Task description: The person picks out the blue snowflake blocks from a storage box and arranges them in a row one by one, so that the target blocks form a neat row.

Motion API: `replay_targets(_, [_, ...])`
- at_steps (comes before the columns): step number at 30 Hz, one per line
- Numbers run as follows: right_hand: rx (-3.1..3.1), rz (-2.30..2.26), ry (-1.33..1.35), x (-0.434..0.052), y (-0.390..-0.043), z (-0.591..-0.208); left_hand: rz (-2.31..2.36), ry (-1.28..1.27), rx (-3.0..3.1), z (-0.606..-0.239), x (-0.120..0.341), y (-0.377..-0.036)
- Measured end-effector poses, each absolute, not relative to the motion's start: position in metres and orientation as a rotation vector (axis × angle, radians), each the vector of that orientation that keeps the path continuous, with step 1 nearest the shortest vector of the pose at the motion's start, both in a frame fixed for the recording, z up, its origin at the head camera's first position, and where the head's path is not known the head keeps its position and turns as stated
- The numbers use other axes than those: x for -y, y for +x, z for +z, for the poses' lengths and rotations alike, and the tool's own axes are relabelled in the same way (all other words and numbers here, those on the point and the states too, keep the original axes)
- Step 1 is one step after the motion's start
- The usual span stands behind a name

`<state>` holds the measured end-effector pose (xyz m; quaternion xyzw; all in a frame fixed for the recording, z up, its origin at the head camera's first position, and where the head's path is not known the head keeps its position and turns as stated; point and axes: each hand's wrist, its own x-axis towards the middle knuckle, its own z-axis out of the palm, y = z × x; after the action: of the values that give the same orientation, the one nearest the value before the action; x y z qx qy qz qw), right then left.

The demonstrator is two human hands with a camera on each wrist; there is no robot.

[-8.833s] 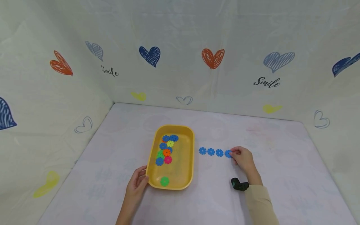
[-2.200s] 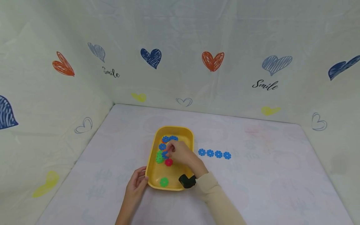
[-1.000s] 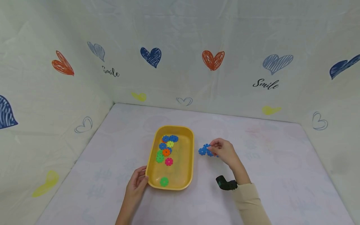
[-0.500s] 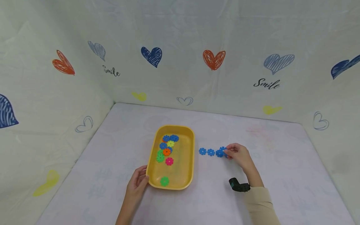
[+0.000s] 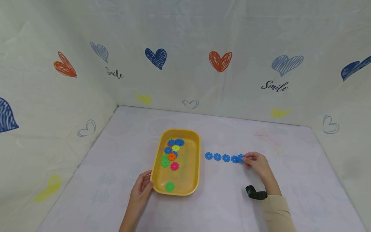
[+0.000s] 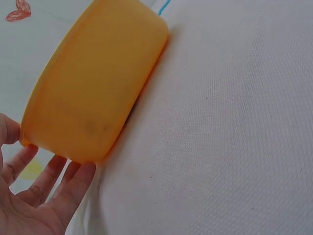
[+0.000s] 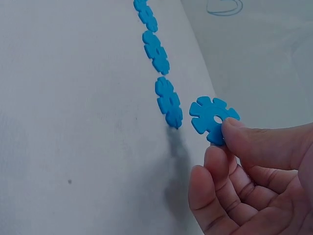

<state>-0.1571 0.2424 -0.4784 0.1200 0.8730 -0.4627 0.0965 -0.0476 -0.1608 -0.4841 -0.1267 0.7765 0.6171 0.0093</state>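
Note:
Between thumb and fingers, my right hand (image 5: 258,163) pinches a blue snowflake building disc (image 7: 205,117). It is held above the tabletop, just past the right end of a row of several blue snowflake discs (image 5: 217,157). In the head view the held disc partly overlaps the row's last disc (image 5: 234,159); the right wrist view shows the two apart. My left hand (image 5: 141,188) holds the near left corner of a yellow plastic tray (image 5: 189,190), thumb at the rim and fingertips against the outer wall (image 6: 93,88).
Inside the tray, blue, green, orange, yellow and pink discs lie mostly along the left side, with a green disc (image 5: 169,186) near the front. A white cloth (image 5: 226,199) covers the table. Behind it hangs a white curtain (image 5: 185,38) printed with hearts.
My right hand took a blue disc from the tray, carried it right over the row, and is now beyond the row's right end. The left hand stays at the tray's corner.

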Motion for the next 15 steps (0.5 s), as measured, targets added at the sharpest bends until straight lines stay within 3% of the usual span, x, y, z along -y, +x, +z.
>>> replay_targets(15, [-2.556, -1.3, 0.398, -0.262, -0.16, -0.487, 1.925, -0.41, -2.43, -0.484, 0.16, -0.047])
